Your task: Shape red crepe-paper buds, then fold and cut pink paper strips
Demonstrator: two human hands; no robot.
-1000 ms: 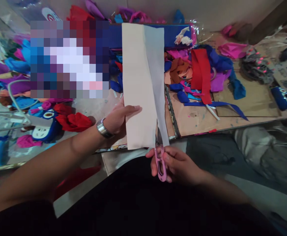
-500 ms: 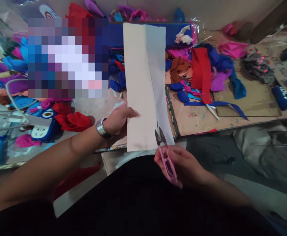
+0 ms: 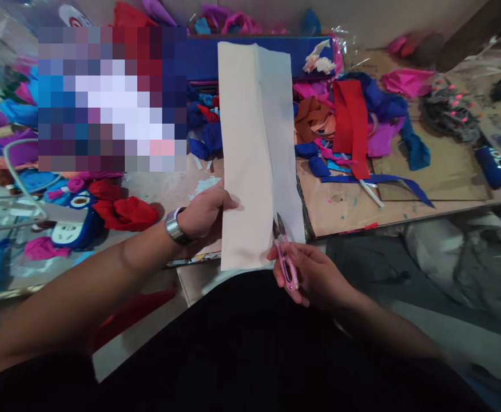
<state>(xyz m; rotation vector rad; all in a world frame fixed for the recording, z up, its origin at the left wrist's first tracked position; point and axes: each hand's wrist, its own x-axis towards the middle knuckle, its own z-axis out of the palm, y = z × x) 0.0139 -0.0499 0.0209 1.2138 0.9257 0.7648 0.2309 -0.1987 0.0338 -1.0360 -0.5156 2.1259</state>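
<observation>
Right grip (image 3: 314, 274) squeezes pink snips (image 3: 285, 260) at white sheet (image 3: 254, 154); left grip (image 3: 205, 214) pinches sheet edge.

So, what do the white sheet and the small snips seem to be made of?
The white sheet looks like thin matte felt or paper; it holds a soft lengthwise fold and stands up stiffly from the left hand. The snips in the right hand seem to have pink plastic handles and dark metal blades.

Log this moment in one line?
left hand: holds long white paper sheet | right hand: pink thread snips, blades at sheet's lower edge
</observation>
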